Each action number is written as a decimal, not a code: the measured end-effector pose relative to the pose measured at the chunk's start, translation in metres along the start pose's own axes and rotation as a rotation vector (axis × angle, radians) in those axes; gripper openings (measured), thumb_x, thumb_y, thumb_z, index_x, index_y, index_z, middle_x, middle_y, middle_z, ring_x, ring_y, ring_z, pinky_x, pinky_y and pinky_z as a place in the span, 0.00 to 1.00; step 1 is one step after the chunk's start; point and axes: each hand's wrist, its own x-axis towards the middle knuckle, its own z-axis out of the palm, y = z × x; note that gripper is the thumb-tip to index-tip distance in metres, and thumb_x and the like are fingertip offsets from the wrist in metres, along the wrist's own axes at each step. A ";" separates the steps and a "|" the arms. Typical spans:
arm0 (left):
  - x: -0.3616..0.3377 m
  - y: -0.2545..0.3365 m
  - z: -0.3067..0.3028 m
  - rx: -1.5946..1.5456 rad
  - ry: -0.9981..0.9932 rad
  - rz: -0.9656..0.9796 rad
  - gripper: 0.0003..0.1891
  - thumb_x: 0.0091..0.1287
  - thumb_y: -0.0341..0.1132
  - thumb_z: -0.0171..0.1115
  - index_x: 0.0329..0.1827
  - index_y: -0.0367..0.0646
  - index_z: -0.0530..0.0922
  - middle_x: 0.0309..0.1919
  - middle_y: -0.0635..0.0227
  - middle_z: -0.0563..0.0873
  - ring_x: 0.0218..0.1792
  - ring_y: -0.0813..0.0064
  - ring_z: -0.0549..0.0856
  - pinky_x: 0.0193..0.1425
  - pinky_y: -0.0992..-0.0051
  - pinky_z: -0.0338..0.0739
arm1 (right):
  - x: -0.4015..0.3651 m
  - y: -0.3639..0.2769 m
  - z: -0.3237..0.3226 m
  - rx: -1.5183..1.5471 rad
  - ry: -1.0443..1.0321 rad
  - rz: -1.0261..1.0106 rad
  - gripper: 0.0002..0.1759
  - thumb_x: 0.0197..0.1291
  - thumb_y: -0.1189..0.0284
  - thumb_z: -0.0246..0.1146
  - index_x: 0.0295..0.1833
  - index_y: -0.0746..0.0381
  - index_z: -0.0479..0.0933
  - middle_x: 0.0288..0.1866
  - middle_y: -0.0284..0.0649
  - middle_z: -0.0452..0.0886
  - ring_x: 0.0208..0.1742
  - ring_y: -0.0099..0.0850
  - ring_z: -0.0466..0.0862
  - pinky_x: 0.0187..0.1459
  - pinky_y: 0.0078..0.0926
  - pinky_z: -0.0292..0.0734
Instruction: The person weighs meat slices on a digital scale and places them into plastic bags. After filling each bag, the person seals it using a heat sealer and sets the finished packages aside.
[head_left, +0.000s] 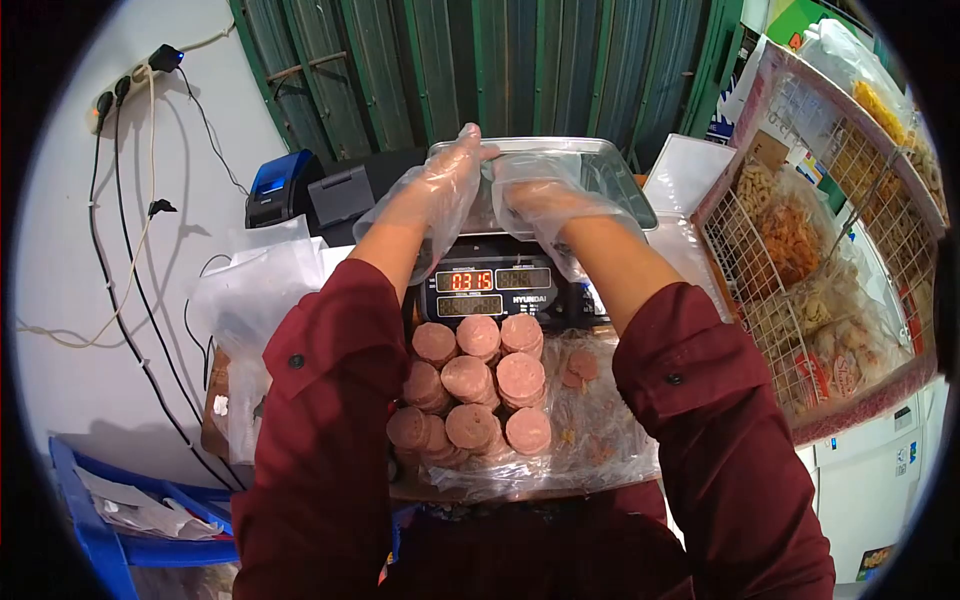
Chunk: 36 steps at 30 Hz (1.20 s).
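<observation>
Tray (628, 184) on the scale (500, 287) is overhung by the unclenched left hand (453, 170) and the right hand (545, 195), whose grip cannot be told.

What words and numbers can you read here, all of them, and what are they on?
"0315": red display on the black scale; I can't tell if there's a dot.
"HYUNDAI": front of the scale.
Too small: the tiny print by the scale's displays.
Too blurred or cut off: lettering on the red-marked packet and the green sign.
</observation>
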 end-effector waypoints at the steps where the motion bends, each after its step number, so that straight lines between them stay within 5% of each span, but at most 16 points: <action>1: 0.015 -0.008 -0.011 0.067 -0.054 -0.001 0.42 0.78 0.66 0.36 0.70 0.34 0.74 0.81 0.42 0.54 0.84 0.56 0.45 0.84 0.55 0.39 | 0.000 0.001 0.001 -0.010 0.002 -0.001 0.24 0.71 0.53 0.54 0.61 0.57 0.80 0.57 0.45 0.84 0.59 0.38 0.81 0.61 0.37 0.71; 4: -0.018 0.008 0.004 -0.176 -0.111 -0.095 0.43 0.77 0.68 0.37 0.70 0.34 0.74 0.81 0.42 0.50 0.84 0.54 0.44 0.84 0.55 0.40 | 0.001 -0.001 0.001 -0.016 0.028 -0.014 0.24 0.71 0.53 0.53 0.62 0.57 0.80 0.58 0.45 0.83 0.59 0.39 0.81 0.62 0.37 0.71; 8: -0.017 0.012 0.005 -0.035 -0.107 -0.071 0.44 0.76 0.68 0.38 0.69 0.32 0.74 0.82 0.41 0.46 0.83 0.51 0.45 0.84 0.54 0.43 | 0.005 -0.003 0.002 -0.024 0.064 -0.027 0.25 0.71 0.53 0.53 0.63 0.57 0.79 0.59 0.45 0.83 0.60 0.39 0.81 0.62 0.37 0.71; 16: 0.005 -0.013 0.005 0.051 -0.019 0.114 0.47 0.71 0.74 0.42 0.66 0.33 0.78 0.75 0.40 0.65 0.77 0.51 0.61 0.80 0.52 0.51 | 0.004 -0.003 0.003 -0.017 0.143 -0.050 0.25 0.71 0.54 0.52 0.64 0.56 0.77 0.62 0.45 0.82 0.62 0.39 0.80 0.64 0.36 0.70; 23: -0.041 0.015 0.022 0.271 0.015 0.197 0.44 0.74 0.71 0.39 0.59 0.35 0.84 0.73 0.42 0.70 0.74 0.53 0.67 0.79 0.58 0.56 | 0.004 -0.008 0.003 -0.012 0.169 -0.053 0.26 0.72 0.54 0.51 0.67 0.56 0.74 0.66 0.45 0.79 0.64 0.40 0.79 0.66 0.36 0.69; 25: -0.046 0.017 0.022 0.208 -0.040 0.078 0.41 0.78 0.67 0.33 0.69 0.41 0.78 0.74 0.52 0.72 0.76 0.60 0.67 0.80 0.65 0.55 | -0.001 -0.013 0.000 -0.015 0.124 -0.035 0.26 0.73 0.55 0.50 0.69 0.55 0.72 0.68 0.45 0.78 0.66 0.41 0.79 0.67 0.36 0.69; 28: -0.025 0.007 0.017 0.117 -0.043 0.123 0.46 0.74 0.72 0.38 0.62 0.33 0.82 0.73 0.43 0.70 0.74 0.55 0.68 0.79 0.58 0.57 | -0.015 -0.016 0.001 0.019 0.146 -0.002 0.26 0.70 0.57 0.53 0.69 0.56 0.73 0.67 0.47 0.78 0.65 0.42 0.79 0.64 0.37 0.72; 31: -0.024 0.010 0.018 0.079 -0.059 0.086 0.47 0.73 0.73 0.39 0.62 0.32 0.81 0.72 0.43 0.71 0.75 0.55 0.66 0.80 0.58 0.55 | -0.029 -0.024 -0.006 -0.101 0.138 -0.062 0.24 0.74 0.58 0.46 0.64 0.59 0.76 0.66 0.47 0.80 0.67 0.43 0.79 0.65 0.41 0.72; 34: -0.021 0.005 0.013 0.057 -0.127 0.142 0.48 0.72 0.74 0.39 0.63 0.32 0.81 0.73 0.42 0.70 0.76 0.53 0.64 0.81 0.57 0.51 | -0.029 -0.027 -0.010 -0.218 0.036 0.003 0.20 0.69 0.63 0.54 0.58 0.61 0.81 0.59 0.52 0.84 0.60 0.46 0.84 0.59 0.42 0.78; 36: -0.011 0.002 0.007 0.105 -0.119 0.154 0.48 0.72 0.74 0.40 0.63 0.32 0.81 0.72 0.42 0.70 0.75 0.52 0.64 0.82 0.57 0.50 | -0.069 -0.050 -0.025 0.057 -0.021 -0.010 0.18 0.61 0.75 0.64 0.56 0.69 0.80 0.54 0.54 0.84 0.55 0.44 0.85 0.59 0.35 0.79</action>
